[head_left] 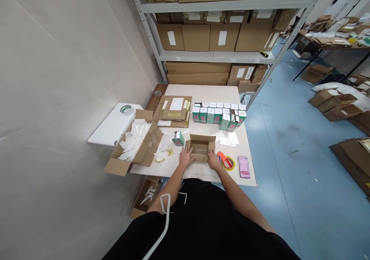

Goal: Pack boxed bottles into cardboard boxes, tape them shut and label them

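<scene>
A small open cardboard box (200, 158) stands on the white table right in front of me, its back flap raised and its inside visible. At its near left corner my left hand (185, 158) holds the side, fingers over the edge. My right hand (213, 160) grips the right side in the same way. Just behind my left hand sits a single green and white carton (178, 138). Close to my right hand lie an orange-red tape cutter (225, 159) and a yellow tape roll (230, 168).
Several green and white cartons (211, 115) stand in rows at the back. Flattened cardboard (176, 113) lies left of them. A large box of white paper (150, 144) stands at the left edge. White slips (232, 138) and a pink item (244, 166) lie right. Shelving (216, 56) rises behind.
</scene>
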Motion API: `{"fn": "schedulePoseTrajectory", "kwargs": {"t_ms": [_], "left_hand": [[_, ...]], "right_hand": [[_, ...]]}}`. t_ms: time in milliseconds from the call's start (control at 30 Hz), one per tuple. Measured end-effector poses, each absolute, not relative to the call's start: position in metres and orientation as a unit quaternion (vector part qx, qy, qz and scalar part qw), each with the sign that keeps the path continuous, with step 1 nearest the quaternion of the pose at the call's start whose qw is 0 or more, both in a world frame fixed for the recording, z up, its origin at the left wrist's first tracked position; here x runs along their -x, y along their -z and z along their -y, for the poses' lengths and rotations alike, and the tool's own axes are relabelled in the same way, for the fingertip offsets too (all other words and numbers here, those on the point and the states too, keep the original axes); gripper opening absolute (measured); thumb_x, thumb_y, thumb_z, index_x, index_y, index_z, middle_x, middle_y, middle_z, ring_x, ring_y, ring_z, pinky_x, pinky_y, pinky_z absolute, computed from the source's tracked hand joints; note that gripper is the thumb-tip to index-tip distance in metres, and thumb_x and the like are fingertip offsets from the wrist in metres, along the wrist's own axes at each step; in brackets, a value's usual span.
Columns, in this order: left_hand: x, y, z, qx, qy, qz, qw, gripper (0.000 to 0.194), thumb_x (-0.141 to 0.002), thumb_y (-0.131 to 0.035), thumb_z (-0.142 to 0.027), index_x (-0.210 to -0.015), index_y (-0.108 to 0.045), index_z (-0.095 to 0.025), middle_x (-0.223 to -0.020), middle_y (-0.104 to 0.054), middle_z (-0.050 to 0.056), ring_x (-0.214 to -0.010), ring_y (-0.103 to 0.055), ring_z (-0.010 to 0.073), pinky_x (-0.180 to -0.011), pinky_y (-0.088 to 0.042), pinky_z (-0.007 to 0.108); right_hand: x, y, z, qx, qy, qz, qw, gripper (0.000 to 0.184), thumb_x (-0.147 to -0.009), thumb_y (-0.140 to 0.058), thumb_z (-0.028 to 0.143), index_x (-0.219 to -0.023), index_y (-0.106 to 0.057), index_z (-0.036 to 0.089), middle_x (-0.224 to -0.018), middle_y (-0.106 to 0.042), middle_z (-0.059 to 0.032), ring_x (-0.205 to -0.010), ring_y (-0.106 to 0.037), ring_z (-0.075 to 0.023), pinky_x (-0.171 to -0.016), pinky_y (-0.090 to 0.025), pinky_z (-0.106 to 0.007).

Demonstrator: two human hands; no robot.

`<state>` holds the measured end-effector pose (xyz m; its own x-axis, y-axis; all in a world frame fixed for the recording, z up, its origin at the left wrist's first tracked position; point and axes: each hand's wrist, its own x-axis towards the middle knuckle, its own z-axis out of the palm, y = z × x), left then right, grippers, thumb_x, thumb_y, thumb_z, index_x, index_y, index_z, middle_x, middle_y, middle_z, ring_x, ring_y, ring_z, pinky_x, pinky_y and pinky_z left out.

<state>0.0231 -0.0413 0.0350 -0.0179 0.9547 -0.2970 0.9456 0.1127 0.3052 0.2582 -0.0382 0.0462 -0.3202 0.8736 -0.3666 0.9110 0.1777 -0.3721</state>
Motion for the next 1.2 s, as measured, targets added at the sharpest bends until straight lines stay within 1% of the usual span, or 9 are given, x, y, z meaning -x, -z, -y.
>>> {"fn": "schedulePoseTrajectory", "kwargs": {"t_ms": [100,167,233,333,533,700,900,1067,1200], "left_hand": [[-0.026,-0.030,0.036,-0.659,-0.014,-0.706,0.259,0.046,-0.090,-0.073,-0.043,-0.133,-0.069,-0.027,-0.167,-0.031,0.013,-0.142,-0.047,0.0337,-0.111,-0.042,0.041],[-0.033,-0.029,0.035,-0.651,-0.018,-0.720,0.241,0.032,-0.089,-0.074,-0.040,-0.117,-0.075,-0.024,-0.161,-0.039,0.013,-0.137,-0.051,0.0322,-0.110,-0.044,0.040],[-0.041,-0.028,0.038,-0.648,-0.025,-0.731,0.214,0.026,-0.090,-0.073,-0.039,-0.109,-0.077,-0.022,-0.153,-0.048,0.013,-0.135,-0.051,0.0322,-0.109,-0.044,0.041],[-0.048,-0.027,0.048,-0.655,-0.049,-0.733,0.177,0.023,-0.093,-0.070,-0.040,-0.106,-0.076,-0.022,-0.147,-0.051,0.013,-0.134,-0.051,0.0313,-0.109,-0.043,0.042],[-0.041,-0.029,0.065,-0.659,-0.114,-0.730,0.141,0.018,-0.094,-0.069,-0.041,-0.097,-0.075,-0.024,-0.145,-0.050,0.011,-0.129,-0.051,0.0293,-0.105,-0.045,0.040],[-0.040,-0.028,0.068,-0.652,-0.152,-0.728,0.149,0.020,-0.095,-0.069,-0.043,-0.097,-0.075,-0.024,-0.139,-0.052,0.010,-0.124,-0.054,0.0278,-0.101,-0.047,0.038],[-0.045,-0.036,0.071,-0.662,-0.148,-0.721,0.143,0.019,-0.094,-0.069,-0.041,-0.095,-0.074,-0.023,-0.142,-0.050,0.011,-0.127,-0.051,0.0293,-0.103,-0.047,0.040],[-0.047,-0.050,0.078,-0.669,-0.134,-0.717,0.140,0.016,-0.093,-0.071,-0.037,-0.097,-0.075,-0.023,-0.145,-0.049,0.011,-0.133,-0.049,0.0300,-0.107,-0.046,0.042],[-0.041,-0.060,0.087,-0.658,-0.124,-0.727,0.151,0.016,-0.093,-0.072,-0.038,-0.101,-0.076,-0.025,-0.143,-0.050,0.011,-0.134,-0.047,0.0292,-0.110,-0.045,0.041]], "right_hand": [[-0.253,-0.050,0.039,-0.581,0.274,-0.765,0.045,0.051,-0.098,-0.037,0.011,-0.143,-0.058,0.021,-0.168,-0.036,-0.0113,-0.158,-0.023,-0.0309,-0.114,-0.038,-0.050],[-0.247,-0.054,0.041,-0.574,0.280,-0.769,0.042,0.053,-0.098,-0.038,0.012,-0.146,-0.056,0.025,-0.168,-0.037,-0.0087,-0.158,-0.023,-0.0304,-0.116,-0.036,-0.051],[-0.241,-0.057,0.043,-0.558,0.286,-0.779,0.031,0.053,-0.098,-0.042,0.015,-0.148,-0.054,0.030,-0.166,-0.040,-0.0055,-0.159,-0.023,-0.0293,-0.120,-0.030,-0.052],[-0.239,-0.061,0.046,-0.546,0.290,-0.785,0.034,0.052,-0.099,-0.048,0.024,-0.150,-0.051,0.033,-0.163,-0.047,-0.0064,-0.159,-0.022,-0.0299,-0.124,-0.021,-0.055],[-0.259,-0.065,0.047,-0.567,0.253,-0.784,0.022,0.052,-0.101,-0.038,0.022,-0.151,-0.050,0.019,-0.156,-0.052,-0.0165,-0.159,-0.021,-0.0289,-0.121,-0.021,-0.055],[-0.264,-0.074,0.056,-0.554,0.221,-0.802,-0.022,0.057,-0.098,-0.041,0.020,-0.154,-0.047,0.020,-0.162,-0.045,-0.0117,-0.160,-0.013,-0.0298,-0.122,-0.022,-0.053],[-0.260,-0.079,0.065,-0.567,0.216,-0.795,0.012,0.067,-0.094,-0.039,0.011,-0.160,-0.041,0.020,-0.168,-0.038,-0.0089,-0.162,-0.006,-0.0308,-0.124,-0.018,-0.054],[-0.253,-0.082,0.068,-0.564,0.240,-0.789,0.046,0.071,-0.093,-0.038,0.009,-0.162,-0.036,0.026,-0.166,-0.041,-0.0085,-0.161,-0.011,-0.0298,-0.123,-0.017,-0.058],[-0.246,-0.080,0.073,-0.568,0.241,-0.786,0.046,0.074,-0.090,-0.041,0.008,-0.162,-0.037,0.024,-0.163,-0.045,-0.0103,-0.160,-0.015,-0.0322,-0.124,-0.017,-0.056]]}}
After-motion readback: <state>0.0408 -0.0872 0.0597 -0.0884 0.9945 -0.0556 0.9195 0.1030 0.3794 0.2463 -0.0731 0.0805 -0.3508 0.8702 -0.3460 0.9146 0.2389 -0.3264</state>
